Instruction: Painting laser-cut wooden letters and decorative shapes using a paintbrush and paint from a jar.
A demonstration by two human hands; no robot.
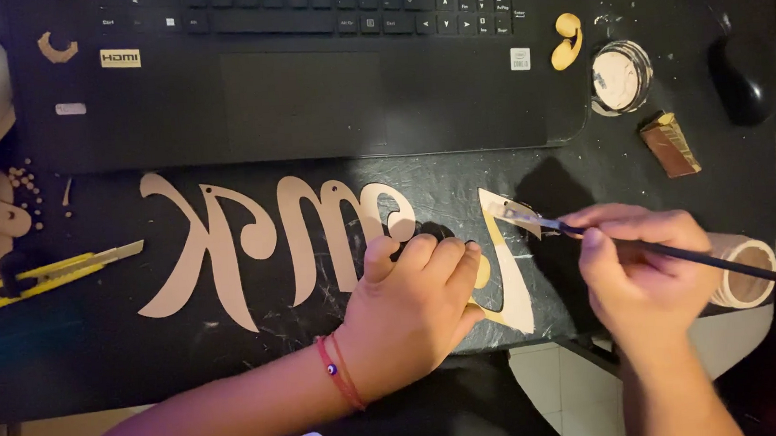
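Black desk mat [456, 175], scuffed and paint-flecked, carries everything, with a laptop [309, 72] taking up its far edge. Along the near edge lies a tan cutout of joined script letters [256, 238]. The left hand [415, 309] has its fingers curled and pressed flat on the right end of that cutout, pinning it down near the mat's near right corner. The right hand [643, 262] pinches a thin dark-handled brush [673, 252], whose tip touches the top of the last letter. Toward the far right corner there's an open little pot of pale paint [620, 78], a small brown block [670, 144] just beside it and a black mouse [743, 75]. At the left edge sits a yellow utility knife [50, 273], well apart from the hands.
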